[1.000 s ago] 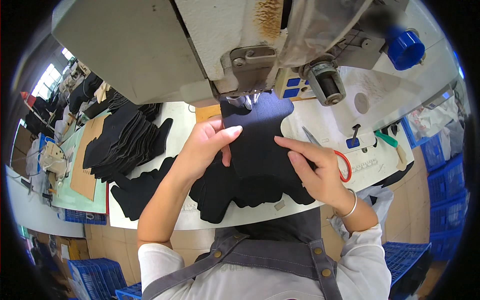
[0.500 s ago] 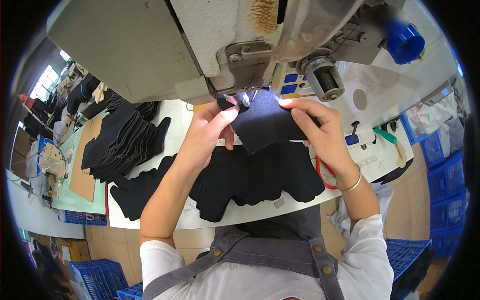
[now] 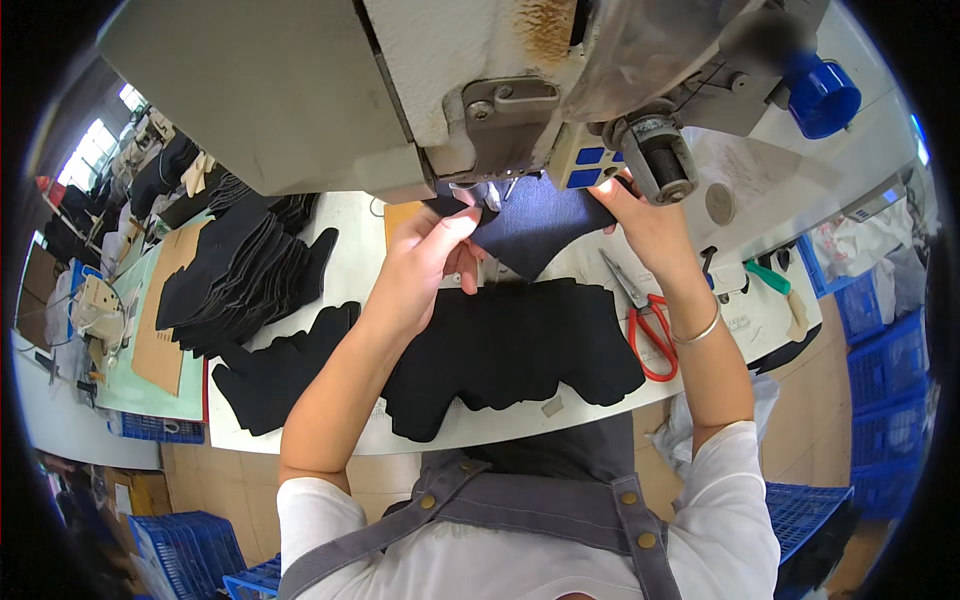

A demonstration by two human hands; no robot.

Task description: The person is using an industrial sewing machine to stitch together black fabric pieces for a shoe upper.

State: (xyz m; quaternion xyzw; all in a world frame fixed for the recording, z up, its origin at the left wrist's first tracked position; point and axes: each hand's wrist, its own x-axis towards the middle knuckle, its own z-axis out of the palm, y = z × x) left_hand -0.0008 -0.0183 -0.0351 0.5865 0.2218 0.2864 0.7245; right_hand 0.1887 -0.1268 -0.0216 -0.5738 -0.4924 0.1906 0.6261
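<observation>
A dark navy fabric piece [image 3: 535, 230] is held up under the head of a grey sewing machine [image 3: 420, 90]. My left hand [image 3: 430, 255] pinches its left edge. My right hand [image 3: 645, 225] grips its right edge just below the machine's handwheel; a thin bracelet is on that wrist. Below both hands, a fanned stack of black cut fabric pieces [image 3: 510, 350] lies on the white table [image 3: 350, 270].
Red-handled scissors [image 3: 648, 320] lie to the right of the stack. More black pieces [image 3: 240, 275] are piled at the left, with brown cardboard patterns [image 3: 165, 310] beside them. A green-handled tool [image 3: 775, 280] rests at the right. Blue crates [image 3: 880, 360] stand on the floor.
Both hands have lifted one dark piece off the stack and carried it away from me, up to the machine's needle area.
</observation>
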